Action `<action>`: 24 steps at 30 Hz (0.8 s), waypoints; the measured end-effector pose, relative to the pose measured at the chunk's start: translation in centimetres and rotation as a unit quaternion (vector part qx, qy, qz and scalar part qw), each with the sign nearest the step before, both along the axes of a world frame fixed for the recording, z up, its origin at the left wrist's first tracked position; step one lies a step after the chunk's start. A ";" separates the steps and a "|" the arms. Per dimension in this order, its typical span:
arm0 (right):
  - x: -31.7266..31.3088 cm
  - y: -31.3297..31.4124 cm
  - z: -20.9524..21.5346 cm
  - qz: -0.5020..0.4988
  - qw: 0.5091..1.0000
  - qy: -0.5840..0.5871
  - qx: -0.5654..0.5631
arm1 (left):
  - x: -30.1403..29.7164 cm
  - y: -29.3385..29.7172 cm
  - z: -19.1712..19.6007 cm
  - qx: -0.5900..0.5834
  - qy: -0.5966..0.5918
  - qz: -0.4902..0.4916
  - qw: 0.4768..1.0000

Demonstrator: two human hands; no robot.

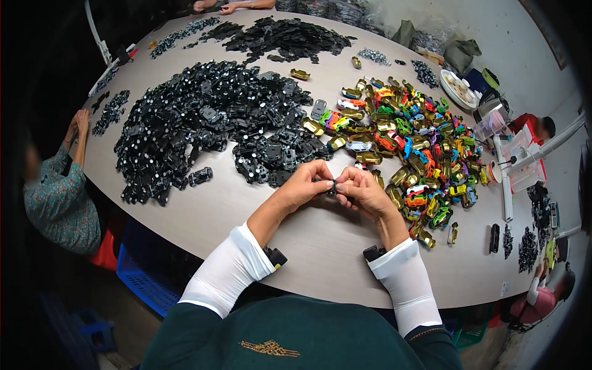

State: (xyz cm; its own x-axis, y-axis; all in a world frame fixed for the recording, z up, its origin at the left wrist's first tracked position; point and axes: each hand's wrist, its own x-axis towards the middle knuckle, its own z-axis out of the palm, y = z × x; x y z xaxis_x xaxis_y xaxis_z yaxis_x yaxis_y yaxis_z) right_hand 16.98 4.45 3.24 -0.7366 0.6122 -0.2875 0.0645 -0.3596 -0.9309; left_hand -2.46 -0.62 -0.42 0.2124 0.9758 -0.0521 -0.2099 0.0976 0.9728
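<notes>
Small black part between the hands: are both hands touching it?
Touching. The head view shows the left hand and right hand pinching the small black part between their fingertips.

One view only, taken from a head-worn fisheye cam, left unit of a side-by-side pair. The round table (296,246) is looked down on from above its near edge, facing across it toward the far rim. The near edge is seen close, approx. below the lens; the far rim is seen small at frame top. The table's edges are bent toward the pic's rim by the wide lens, and the corners are vignetted black. The wearer's own forearms are seen entering from the lower edge, over the table's near side. No 2nd view is supplied, so no overlap can be given.
</notes>
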 end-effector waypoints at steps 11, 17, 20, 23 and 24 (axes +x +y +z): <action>0.3 0.6 -0.2 -0.043 0.999 -0.017 -0.016 | 0.9 0.3 -0.1 0.091 0.148 0.075 0.982; -0.1 0.3 -0.7 -0.048 0.999 -0.016 0.006 | 0.8 0.4 -0.8 0.091 0.180 0.081 0.976; -0.1 0.1 -0.6 -0.056 0.998 -0.025 0.012 | 1.0 0.0 0.3 0.099 0.234 0.090 0.963; -0.3 -0.3 -0.7 -0.061 0.997 -0.036 0.033 | 1.4 -0.4 0.6 0.117 0.245 0.113 0.956; -0.4 -0.4 -0.7 -0.063 0.996 -0.040 0.042 | 1.5 -0.5 0.6 0.120 0.255 0.116 0.952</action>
